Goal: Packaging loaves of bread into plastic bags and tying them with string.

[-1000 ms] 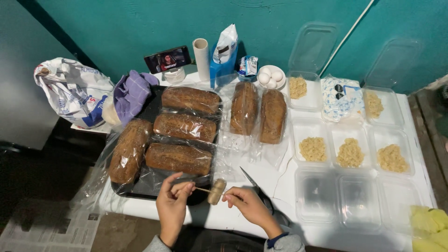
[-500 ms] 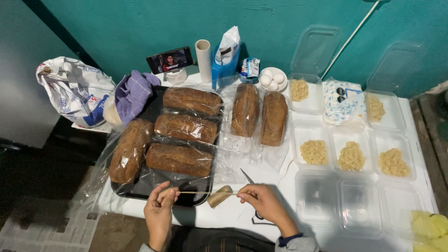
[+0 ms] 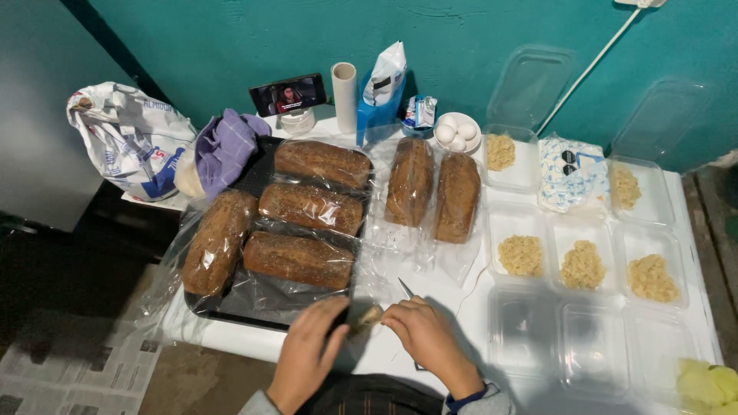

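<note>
At the bottom centre of the frame the fingertips of both hands meet on a small brownish roll (image 3: 366,317) that looks like twine or tape, though it is too blurred to tell which. The left hand (image 3: 307,352) has its fingers curled together and closed over the roll's left end, while the right hand (image 3: 421,332) pinches the right end between thumb and fingers. Just above the right hand a thin metal blade tip (image 3: 405,288) pokes out; what it belongs to cannot be made out. Directly above the hands, at centre left, a dark tray (image 3: 261,309) carries four seeded brown loaves in clear bags (image 3: 298,260), and two more bagged loaves (image 3: 435,189) lie upright just right of it on the white table (image 3: 461,292). To the right, clear plastic containers (image 3: 583,265) hold heaps of pale crumbly food, with empty clear containers (image 3: 584,346) below them at lower right. Along the teal wall at the top stand a phone on a stand (image 3: 287,95), a white cylinder (image 3: 344,97), a blue and white carton (image 3: 382,91) and a bowl of eggs (image 3: 456,132). A purple cloth (image 3: 224,147) and a white printed bag (image 3: 129,140) sit at upper left.
</note>
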